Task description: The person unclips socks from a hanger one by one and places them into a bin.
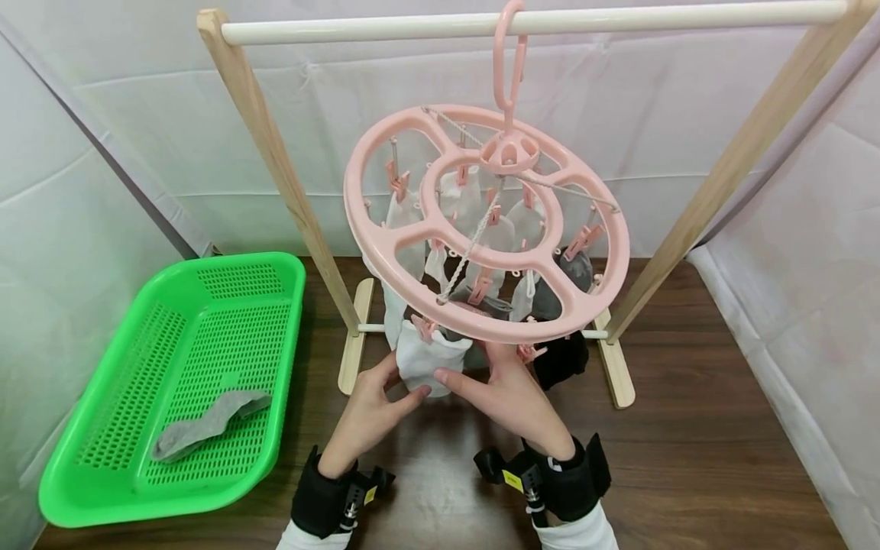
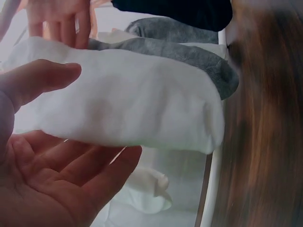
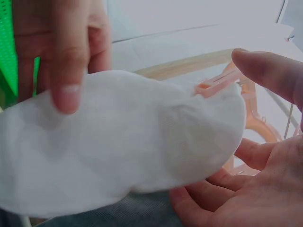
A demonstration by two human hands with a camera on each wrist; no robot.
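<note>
Hanging from a pink clip (image 1: 424,328) at the near left part of a round pink hanger (image 1: 354,183), a white sock (image 1: 429,355) is between the two hands. The left hand (image 1: 371,401) pinches this sock lightly at its left side: the thumb lies on the front face and the fingers are behind. The right hand (image 1: 512,389) is at the other side with its fingers spread; in the right wrist view its thumb stands near the clip, apart from the fingers, and the fingers reach behind the sock's edge. How firmly the hands press, I cannot tell. Around and behind this sock, other white socks (image 1: 461,200) hang from the hanger, and also a dark grey sock (image 1: 577,267) at the right, with a black cloth piece (image 1: 562,359) lower, near the right hand. The hanger is tilted, and its hook (image 1: 509,69) goes over a white rod (image 1: 619,19) which wooden legs (image 1: 275,149) carry. To the left, a green basket (image 1: 237,336) is on the brown table (image 1: 687,458), and one light grey sock (image 1: 206,424) lies inside it. Each wrist wears a black band (image 1: 571,477). White cloth (image 1: 811,191) surrounds the place at the back and the sides.
</note>
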